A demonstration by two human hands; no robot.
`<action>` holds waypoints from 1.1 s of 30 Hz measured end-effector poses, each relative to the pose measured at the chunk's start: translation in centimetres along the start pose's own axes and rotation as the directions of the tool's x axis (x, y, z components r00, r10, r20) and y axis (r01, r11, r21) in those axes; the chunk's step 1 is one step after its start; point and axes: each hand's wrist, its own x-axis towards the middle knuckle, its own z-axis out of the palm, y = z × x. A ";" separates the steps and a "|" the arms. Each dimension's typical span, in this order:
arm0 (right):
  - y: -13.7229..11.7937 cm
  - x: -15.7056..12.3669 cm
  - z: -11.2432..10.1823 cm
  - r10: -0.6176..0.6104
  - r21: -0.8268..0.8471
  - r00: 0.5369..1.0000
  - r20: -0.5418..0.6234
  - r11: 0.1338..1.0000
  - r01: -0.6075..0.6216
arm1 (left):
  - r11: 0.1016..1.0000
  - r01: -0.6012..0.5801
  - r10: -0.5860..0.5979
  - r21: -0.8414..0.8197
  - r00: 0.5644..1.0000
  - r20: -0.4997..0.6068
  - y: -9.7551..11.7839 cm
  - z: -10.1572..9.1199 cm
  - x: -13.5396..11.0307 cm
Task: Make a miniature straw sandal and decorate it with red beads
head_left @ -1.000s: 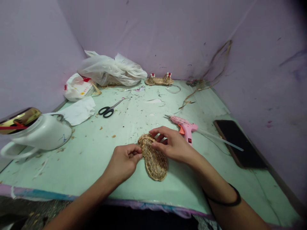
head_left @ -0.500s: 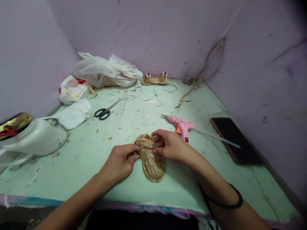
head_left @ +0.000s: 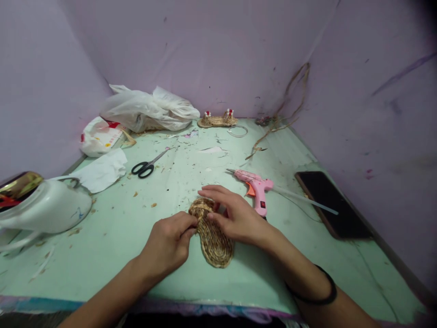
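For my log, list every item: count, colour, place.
Woven sole: one, tan, centre
Glue gun: one, pink, right
Stick: one, translucent, gun's rear
Phone: one, black, right
Scissors: one, black-handled, left
Pitcher: one, white, left
Pitcher contents: uncounted, gold and red, inside
Paper: one, white, left
Bags: two, white, back left
Beaded weaving: one, tan, back
Ring: one, pale, back
Fibres: uncounted, brown, back right
Scraps: many, mixed, scattered
Table: one, green, underneath
Band: one, black, right forearm
Left hand: one, sole's edge
Right hand: one, over sole
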 end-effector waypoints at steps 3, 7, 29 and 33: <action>0.0 0.1 0.1 -0.013 0.048 1.000 0.012 0.999 0.012 | 1.000 -0.014 0.013 0.017 1.000 0.016 0.1 -0.1 0.0; 0.0 0.1 0.0 0.051 0.080 0.999 -0.009 0.996 -0.050 | 0.998 0.000 -0.003 0.069 0.999 0.047 0.3 -0.6 0.4; 0.8 0.3 -0.6 0.376 0.029 0.925 0.058 0.925 -0.378 | 0.999 -0.018 0.016 0.036 0.999 0.040 -0.6 0.2 0.4; 0.9 0.4 -0.9 0.400 0.034 0.914 0.066 0.915 -0.402 | 0.998 -0.027 0.025 0.053 0.999 0.043 -0.7 0.4 0.7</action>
